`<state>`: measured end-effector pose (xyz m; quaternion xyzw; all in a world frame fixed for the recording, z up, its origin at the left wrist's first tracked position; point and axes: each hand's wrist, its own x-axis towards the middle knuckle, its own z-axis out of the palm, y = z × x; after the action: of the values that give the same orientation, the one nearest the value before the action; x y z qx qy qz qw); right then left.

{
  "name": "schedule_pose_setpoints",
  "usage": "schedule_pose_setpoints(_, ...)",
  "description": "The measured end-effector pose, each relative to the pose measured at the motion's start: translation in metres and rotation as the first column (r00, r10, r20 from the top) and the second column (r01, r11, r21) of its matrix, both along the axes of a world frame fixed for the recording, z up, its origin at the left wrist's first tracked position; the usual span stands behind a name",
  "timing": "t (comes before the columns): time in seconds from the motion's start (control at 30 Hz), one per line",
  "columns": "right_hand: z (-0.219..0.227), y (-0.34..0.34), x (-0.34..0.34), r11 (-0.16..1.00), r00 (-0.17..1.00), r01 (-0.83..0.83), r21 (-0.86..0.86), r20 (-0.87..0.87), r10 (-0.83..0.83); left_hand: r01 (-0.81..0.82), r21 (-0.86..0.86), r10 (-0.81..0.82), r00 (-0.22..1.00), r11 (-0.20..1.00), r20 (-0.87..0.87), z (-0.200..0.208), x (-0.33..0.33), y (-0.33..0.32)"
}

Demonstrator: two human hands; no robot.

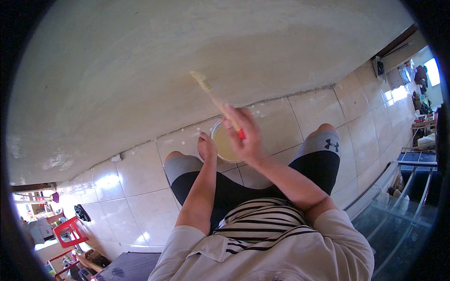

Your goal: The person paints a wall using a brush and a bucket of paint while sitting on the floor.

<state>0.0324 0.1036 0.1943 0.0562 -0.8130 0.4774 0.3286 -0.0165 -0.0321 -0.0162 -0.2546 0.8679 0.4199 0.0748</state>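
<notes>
A paintbrush (216,100) with a pale wooden handle and a red end is in my right hand (248,138), whose fingers wrap round the handle. Its bristles (199,76), coated with pale paint, reach up and left to the wall surface (140,79). Motion blurs the brush and right hand a little. Between my knees stands a round bucket (225,152) of cream-coloured paint, partly hidden behind my right hand. My left hand (206,146) is closed at the bucket's left rim and appears to grip it; its fingertips are partly hidden.
Pale floor tiles (145,173) with paint drips meet the wall's foot. A red plastic stool (70,232) and dark footwear (82,213) are at the left. A glass-and-metal frame (403,201) stands at the right, close to my elbow. A dark ridged surface (129,268) lies at lower left.
</notes>
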Motion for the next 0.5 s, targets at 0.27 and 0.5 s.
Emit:
schedule_pose_setpoints(0.27, -0.02, 0.108, 0.018, 0.94, 0.95, 0.309, -0.148, 0.007, -0.311, -0.033, 0.024, 0.035, 0.998, 0.999, -0.057, 0.018, 0.001, -0.018)
schedule_pose_setpoints(0.5, -0.033, 0.078, 0.003, 0.919, 0.919, 0.393, 0.03, -0.008, -0.393, -0.016, -0.03, 0.016, 1.0, 0.999, -0.009, 0.005, -0.005, -0.015)
